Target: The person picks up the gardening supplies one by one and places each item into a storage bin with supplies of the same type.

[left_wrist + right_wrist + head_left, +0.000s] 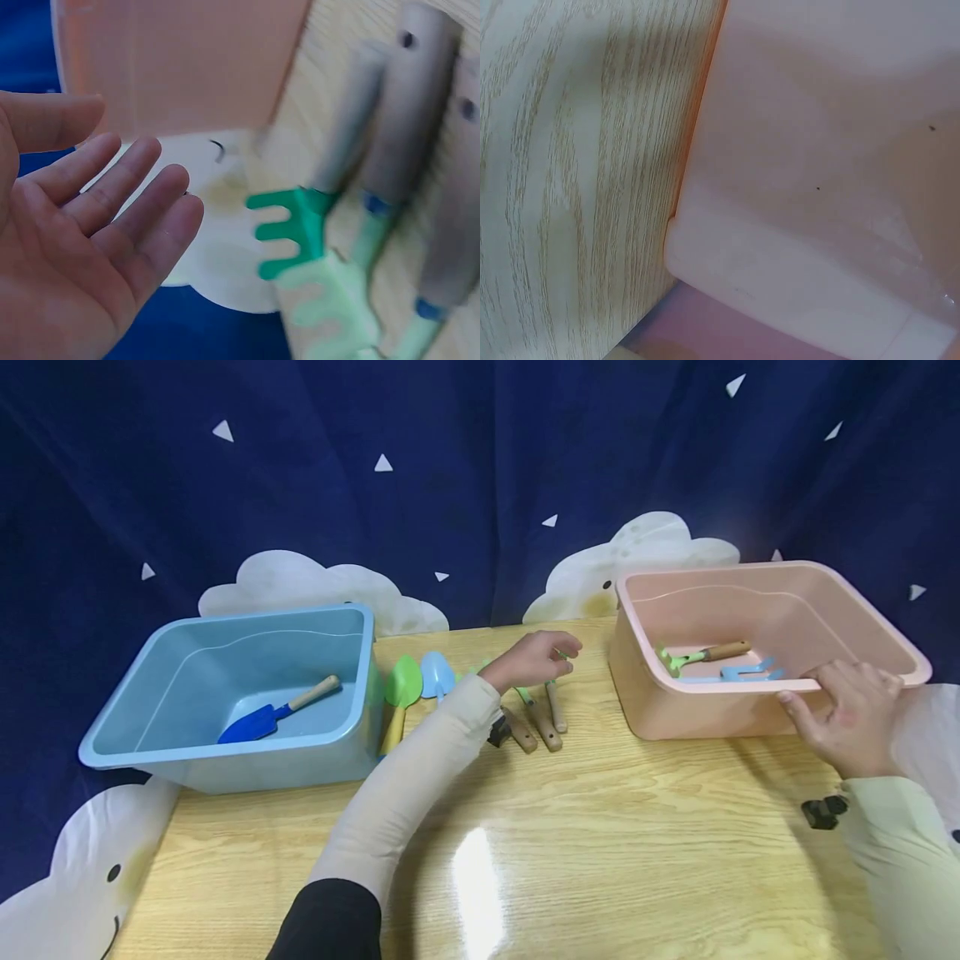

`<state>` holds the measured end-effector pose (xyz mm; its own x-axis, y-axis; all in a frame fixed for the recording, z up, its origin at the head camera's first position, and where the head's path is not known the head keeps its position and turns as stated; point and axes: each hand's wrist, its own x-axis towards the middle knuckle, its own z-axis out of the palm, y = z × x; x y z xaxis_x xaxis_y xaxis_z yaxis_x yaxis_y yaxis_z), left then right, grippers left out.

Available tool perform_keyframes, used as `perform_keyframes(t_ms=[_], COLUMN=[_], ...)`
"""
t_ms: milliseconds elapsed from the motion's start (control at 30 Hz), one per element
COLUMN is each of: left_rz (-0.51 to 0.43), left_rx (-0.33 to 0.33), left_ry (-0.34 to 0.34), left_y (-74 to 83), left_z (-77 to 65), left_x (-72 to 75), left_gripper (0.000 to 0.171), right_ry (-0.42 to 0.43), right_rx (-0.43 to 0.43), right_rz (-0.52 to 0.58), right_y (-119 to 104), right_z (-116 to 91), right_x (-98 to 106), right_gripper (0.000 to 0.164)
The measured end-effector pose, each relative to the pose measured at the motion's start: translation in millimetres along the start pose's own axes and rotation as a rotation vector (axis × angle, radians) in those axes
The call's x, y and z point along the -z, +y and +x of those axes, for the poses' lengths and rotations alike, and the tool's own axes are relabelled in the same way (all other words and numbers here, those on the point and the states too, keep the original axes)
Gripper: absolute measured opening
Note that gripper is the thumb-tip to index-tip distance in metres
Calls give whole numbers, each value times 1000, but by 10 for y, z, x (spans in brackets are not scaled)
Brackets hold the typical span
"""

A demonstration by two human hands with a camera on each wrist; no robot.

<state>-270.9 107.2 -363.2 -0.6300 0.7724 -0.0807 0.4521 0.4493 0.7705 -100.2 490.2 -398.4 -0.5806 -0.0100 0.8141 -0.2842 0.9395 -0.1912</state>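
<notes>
Sleeves (408,797) over wood-grain table (622,852), navy curtain (450,410) behind, left hand (534,658) relaxed, right hand (851,714) gripping pink tub (705,714)

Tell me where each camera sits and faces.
Head: worn there, facing forward and down at a light-blue rectangular plastic bin, a pink rectangular plastic bin and a woodgrain table; left hand, right hand and sleeved arms show.
Left wrist: worn there, facing a dark-green three-pronged rake and the pink bin; the left hand's palm side shows.
Right wrist: worn there, facing the pink bin's wall and table; no hand clear.
Head and left wrist share the left hand and pink bin.
</notes>
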Motion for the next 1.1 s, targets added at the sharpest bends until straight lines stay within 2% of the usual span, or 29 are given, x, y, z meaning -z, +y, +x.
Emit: perform_keyframes(t_ms=[167, 300, 567, 833, 1100], left_rz=[-37, -31, 7, 125, 413], left_rx=[54, 98, 118, 187, 197], left_ry=[-1, -4, -14, 17, -5], left_y=[-217, -332, -455, -473, -379], left_z=[-10, -1, 42, 64, 134], left_x=[-45, -81, -152, -221, -341], left_gripper=[41, 43, 47, 46, 44], right_ry=[23, 26, 42, 9, 6], right_rx=[17, 14, 11, 6, -1], right_rz=[20, 31, 34, 33, 28], right_y=[-17, -36, -47, -30, -24], right_z=[17, 24, 19, 13, -5], right_x=[-9, -9, -10, -27, 7], right_gripper=[88, 86, 88, 87, 86])
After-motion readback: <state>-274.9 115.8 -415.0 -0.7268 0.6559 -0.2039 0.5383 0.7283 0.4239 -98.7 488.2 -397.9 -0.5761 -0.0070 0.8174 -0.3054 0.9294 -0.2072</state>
